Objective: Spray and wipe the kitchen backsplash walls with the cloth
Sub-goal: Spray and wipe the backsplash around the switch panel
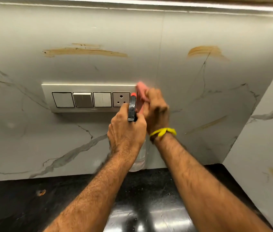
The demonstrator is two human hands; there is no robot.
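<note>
Backsplash: brown smears | right fingers pinch pink cloth | left grips bottle

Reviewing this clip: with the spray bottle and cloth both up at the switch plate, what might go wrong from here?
1. The spray bottle in the left hand points toward the open socket; liquid may get into it.
2. The right hand works the pink cloth at the switch plate edge and might flip a switch.
3. The brown smears higher on the backsplash are unwiped and may be missed.
</note>
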